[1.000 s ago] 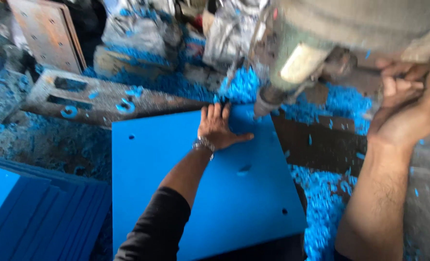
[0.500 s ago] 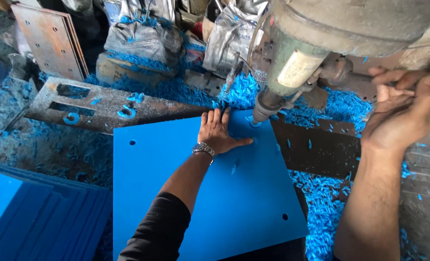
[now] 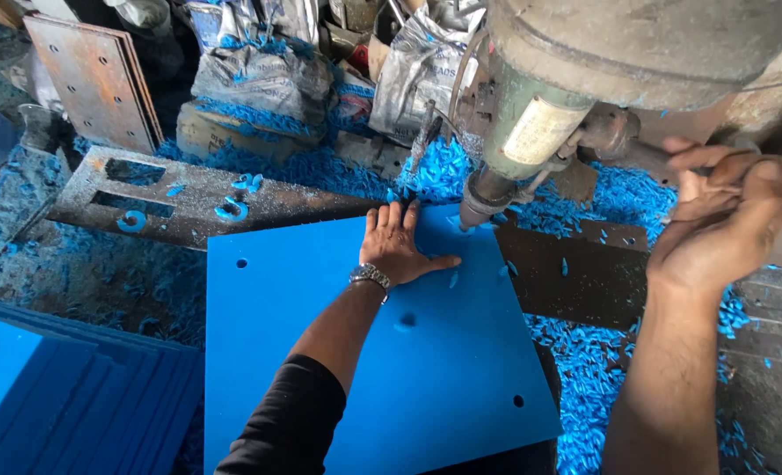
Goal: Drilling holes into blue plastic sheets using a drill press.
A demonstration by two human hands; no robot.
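a large blue plastic sheet (image 3: 356, 369) is laid flat at the centre of the view, its far edge reaching under the drill press (image 3: 575, 97) at about 1 o'clock. small round holes are seen near its corners, at roughly 10 o'clock and 5 o'clock on the sheet, with another near its middle.

the left hand (image 3: 397, 251) is pressed flat on the far part of the sheet, fingers straightened and spread, thumb stretched out toward 3 o'clock; nothing is grasped. a metal wristwatch (image 3: 370, 276) is worn on that wrist, and a dark sleeve covers the forearm lower down. the drill's spindle tip (image 3: 474, 211) is seen just beside the fingertips, at about 2 o'clock from the hand, over the sheet's far edge.

the right hand (image 3: 716, 229) is raised at 3 o'clock, its fingers curled around a thin feed lever (image 3: 646, 158) that runs out from the machine's side.

blue shavings (image 3: 602, 343) are heaped on the table from 12 o'clock round to 5 o'clock. a slotted steel plate (image 3: 189, 198) is laid at 10 o'clock, touching the sheet's far left corner. a stack of more blue sheets (image 3: 57, 396) is seen at 8 o'clock, and grey sacks (image 3: 259, 70) are piled at 11 o'clock.
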